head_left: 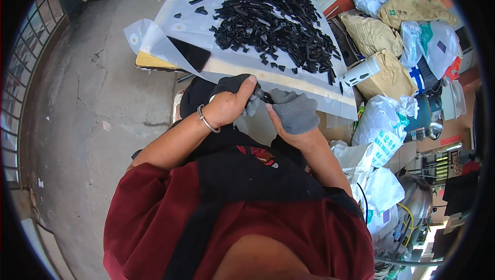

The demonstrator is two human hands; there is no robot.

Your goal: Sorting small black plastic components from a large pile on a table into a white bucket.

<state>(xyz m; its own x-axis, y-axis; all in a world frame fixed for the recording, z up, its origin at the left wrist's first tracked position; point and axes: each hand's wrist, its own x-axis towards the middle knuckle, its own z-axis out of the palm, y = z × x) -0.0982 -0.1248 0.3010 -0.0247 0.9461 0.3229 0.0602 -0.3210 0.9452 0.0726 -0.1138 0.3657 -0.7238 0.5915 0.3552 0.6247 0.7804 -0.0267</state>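
On the left lay a cracked concrete floor (98,99), and at the table's near corner a dark flat slab (190,53) rested on the pale plastic sheet (170,22), out of the way of the work. Our left hand (229,106), bare with a metal bangle (206,120) at the wrist, was curled shut, pinching a small black piece (264,96) together with the edge of a grey cloth; we judged it was held close to the chest to keep it steady. Our right hand (294,112), in a grey dotted glove (298,109), closed on the same piece from the other side, likely for grip. Beyond, the heap of black plastic pieces (268,17) sat spread on the sheet within reach. Farther right, stuffed sacks (381,32) were stacked beside the table.
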